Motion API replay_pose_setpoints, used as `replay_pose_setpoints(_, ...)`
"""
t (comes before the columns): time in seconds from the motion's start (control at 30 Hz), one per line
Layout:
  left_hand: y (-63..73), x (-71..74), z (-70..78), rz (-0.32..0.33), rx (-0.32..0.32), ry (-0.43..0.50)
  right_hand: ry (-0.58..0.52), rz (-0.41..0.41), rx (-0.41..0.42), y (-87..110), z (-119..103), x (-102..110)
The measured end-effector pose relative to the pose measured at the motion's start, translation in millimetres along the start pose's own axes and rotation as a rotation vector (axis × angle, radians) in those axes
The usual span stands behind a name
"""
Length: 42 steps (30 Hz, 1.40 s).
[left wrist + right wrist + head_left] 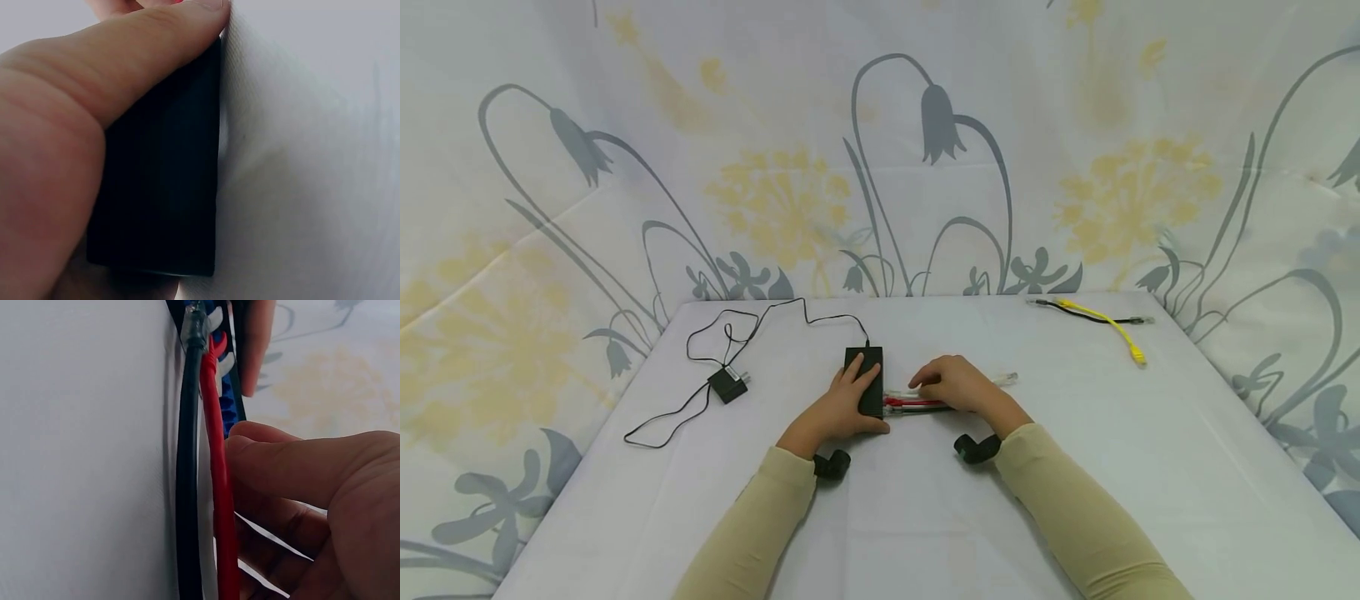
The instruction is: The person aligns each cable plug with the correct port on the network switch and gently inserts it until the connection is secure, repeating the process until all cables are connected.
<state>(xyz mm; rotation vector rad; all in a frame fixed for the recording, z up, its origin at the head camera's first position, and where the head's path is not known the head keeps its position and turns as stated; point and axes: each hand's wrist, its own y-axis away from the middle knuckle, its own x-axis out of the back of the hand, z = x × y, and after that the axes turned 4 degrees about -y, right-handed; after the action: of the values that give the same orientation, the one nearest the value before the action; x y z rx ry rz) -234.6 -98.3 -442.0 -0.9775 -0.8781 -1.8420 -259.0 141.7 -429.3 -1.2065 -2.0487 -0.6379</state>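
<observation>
A black network switch (872,392) lies on the table with its row of blue ports (229,407) facing right. My left hand (847,402) grips it, fingers spread over the top and thumb along the near end. In the left wrist view the thumb (119,59) crosses the dark end of the switch (159,181). A red network cable (217,444) and a black network cable (189,450) run from the port side. My right hand (957,383) pinches at a white network cable (1004,379) beside them; the pinched part is mostly hidden behind the red cable.
A thin black cord (805,310) runs from the back of the switch to a power adapter (727,384) at left. A yellow network cable (1105,317) crosses another black cable (1086,313) at the far right. A flowered cloth backdrop (790,200) stands behind the table.
</observation>
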Motion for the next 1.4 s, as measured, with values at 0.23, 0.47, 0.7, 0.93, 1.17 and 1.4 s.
replay_pose_setpoints(0.23,-0.4,0.4,0.0,-0.002,0.009,-0.003,-0.015,0.02,-0.03,1.9,8,13)
replay_pose_setpoints(0.47,-0.6,0.7,0.0,0.001,0.002,0.005,-0.018,0.063,-0.079,5.4,16,26)
replay_pose_setpoints(0.7,-0.3,-0.3,-0.5,0.011,-0.01,0.013,-0.024,0.088,-0.074,12.4,24,42)
replay_pose_setpoints(0.93,0.9,-0.7,-0.4,0.01,-0.012,0.017,-0.012,0.118,-0.105,16.0,34,54)
replay_pose_setpoints(1.17,1.1,-0.3,0.2,0.01,-0.009,0.015,-0.018,0.16,-0.121,21.7,46,66)
replay_pose_setpoints(1.4,1.3,-0.4,0.2,0.011,-0.008,0.014,-0.044,0.192,-0.16,30.6,57,78)
